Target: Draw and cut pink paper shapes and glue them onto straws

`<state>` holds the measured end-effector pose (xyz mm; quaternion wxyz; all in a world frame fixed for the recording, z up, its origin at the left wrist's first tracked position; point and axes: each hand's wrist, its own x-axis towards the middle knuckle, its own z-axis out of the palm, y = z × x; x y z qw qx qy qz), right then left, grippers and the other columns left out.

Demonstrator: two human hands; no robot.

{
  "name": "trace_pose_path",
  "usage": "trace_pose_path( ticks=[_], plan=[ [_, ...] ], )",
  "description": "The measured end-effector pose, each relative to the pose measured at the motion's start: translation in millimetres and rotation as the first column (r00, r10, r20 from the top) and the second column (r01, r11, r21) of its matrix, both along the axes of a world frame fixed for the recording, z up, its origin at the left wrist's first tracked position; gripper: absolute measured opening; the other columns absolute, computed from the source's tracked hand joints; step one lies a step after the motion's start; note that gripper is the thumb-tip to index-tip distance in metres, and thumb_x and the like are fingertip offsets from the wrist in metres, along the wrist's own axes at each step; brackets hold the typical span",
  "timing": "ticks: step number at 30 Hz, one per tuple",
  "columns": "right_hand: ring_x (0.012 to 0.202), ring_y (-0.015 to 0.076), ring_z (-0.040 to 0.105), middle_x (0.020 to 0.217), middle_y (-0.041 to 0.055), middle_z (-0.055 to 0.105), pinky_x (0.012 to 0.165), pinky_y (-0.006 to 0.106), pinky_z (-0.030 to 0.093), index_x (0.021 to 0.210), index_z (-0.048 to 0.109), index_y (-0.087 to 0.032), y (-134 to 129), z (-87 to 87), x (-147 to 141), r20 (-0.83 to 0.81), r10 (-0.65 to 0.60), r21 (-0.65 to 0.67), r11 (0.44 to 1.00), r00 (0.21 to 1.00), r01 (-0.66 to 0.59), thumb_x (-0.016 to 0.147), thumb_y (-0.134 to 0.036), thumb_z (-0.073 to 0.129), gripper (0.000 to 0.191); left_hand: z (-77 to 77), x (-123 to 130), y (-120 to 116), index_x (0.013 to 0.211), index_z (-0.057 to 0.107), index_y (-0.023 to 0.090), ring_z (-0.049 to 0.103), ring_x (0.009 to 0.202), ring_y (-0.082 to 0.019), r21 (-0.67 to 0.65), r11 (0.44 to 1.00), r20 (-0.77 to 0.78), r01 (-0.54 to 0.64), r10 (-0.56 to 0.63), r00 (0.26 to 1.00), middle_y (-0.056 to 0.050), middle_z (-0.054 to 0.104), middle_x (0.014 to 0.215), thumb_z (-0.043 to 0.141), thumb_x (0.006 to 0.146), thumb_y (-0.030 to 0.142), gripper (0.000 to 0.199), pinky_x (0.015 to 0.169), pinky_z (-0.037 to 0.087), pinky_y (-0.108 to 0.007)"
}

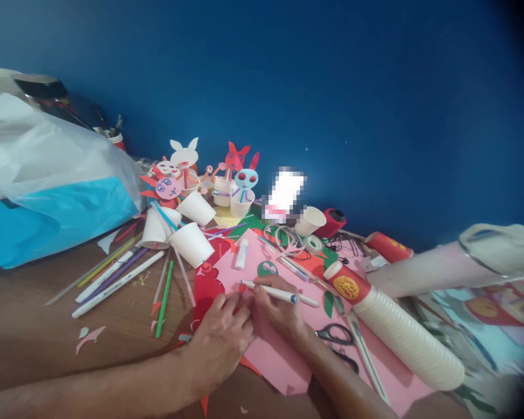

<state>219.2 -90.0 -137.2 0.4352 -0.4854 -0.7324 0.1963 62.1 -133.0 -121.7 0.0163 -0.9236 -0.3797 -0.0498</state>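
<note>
Fingers of your right hand (284, 309) grip marker (283, 295); left hand's (227, 330) hold unclear; cup figures (246, 180) look finished, green face (267, 269) seemingly unmounted

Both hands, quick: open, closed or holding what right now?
Left hand: fingers bent over flat pink paper; whether gripping cannot be told.
Right hand: closed, holding slim white pen with blue end.

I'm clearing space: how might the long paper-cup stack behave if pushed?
The paper-cup stack would probably roll, since it lies on its round side. It may bend or come apart, as its cups look merely nested.
</note>
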Motion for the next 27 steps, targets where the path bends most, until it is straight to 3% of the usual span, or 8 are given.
trace_pose_path(
  ticks=[7, 10, 14, 18, 27],
  plan=[
    [0.070, 0.0155, 0.064, 0.083, 0.0033, 0.068, 0.067, 0.028, 0.051, 0.108, 0.056, -0.022, 0.7, 9.9, 4.3, -0.218, -0.021, -0.109, 0.994, 0.976, -0.002, 0.089, -0.023, 0.043, 0.023, -9.9, -0.3, 0.1, 0.106, 0.061, 0.018, 0.049, 0.110, -0.025, 0.063, 0.997, 0.071, -0.041, 0.037, 0.997, -0.007, 0.059, 0.120, 0.040, 0.091, 0.031, 0.029, 0.090, 0.028, -0.042],
    [0.067, 0.0140, 0.063, 0.078, 0.0009, 0.067, 0.065, 0.026, 0.050, 0.106, 0.054, -0.022, 4.7, 18.6, 8.7, -0.213, -0.033, -0.151, 0.988, 0.976, 0.001, 0.090, -0.024, 0.041, 0.021, -8.0, 0.2, 2.1, 0.104, 0.062, 0.019, 0.050, 0.108, -0.024, 0.040, 0.998, 0.080, -0.048, 0.045, 0.996, -0.007, 0.058, 0.120, 0.041, 0.091, 0.029, 0.026, 0.089, 0.030, -0.041],
    [0.073, 0.0164, 0.063, 0.079, 0.0011, 0.067, 0.067, 0.028, 0.044, 0.103, 0.056, -0.022, 4.2, 33.2, 20.7, 0.064, -0.003, -0.200, 0.980, 0.998, 0.016, 0.089, -0.021, 0.042, 0.019, -3.2, -1.0, 5.3, 0.095, 0.064, 0.019, 0.053, 0.103, -0.023, -0.010, 1.000, 0.086, -0.019, 0.019, 0.996, -0.007, 0.059, 0.118, 0.043, 0.090, 0.026, 0.023, 0.084, 0.034, -0.039],
    [0.075, 0.0196, 0.061, 0.081, 0.0030, 0.067, 0.074, 0.033, 0.036, 0.102, 0.057, -0.021, -6.9, 31.5, 25.5, 0.386, -0.010, -0.118, 0.991, 0.923, 0.060, 0.085, -0.016, 0.045, 0.021, -3.5, -2.8, 7.0, 0.093, 0.064, 0.019, 0.052, 0.104, -0.023, -0.037, 0.999, 0.118, -0.020, 0.024, 0.993, -0.005, 0.059, 0.117, 0.044, 0.089, 0.025, 0.021, 0.083, 0.035, -0.038],
    [0.084, 0.0226, 0.058, 0.091, 0.0038, 0.068, 0.073, 0.034, 0.028, 0.107, 0.053, -0.021, -16.3, 13.2, 6.9, 0.483, -0.077, -0.021, 0.995, 0.872, 0.099, 0.082, -0.014, 0.048, 0.026, -4.1, -2.4, 5.5, 0.083, 0.064, 0.019, 0.051, 0.103, -0.023, -0.034, 0.999, 0.141, 0.016, -0.011, 0.990, -0.005, 0.061, 0.111, 0.044, 0.089, 0.022, 0.021, 0.082, 0.036, -0.038]
  ],
)
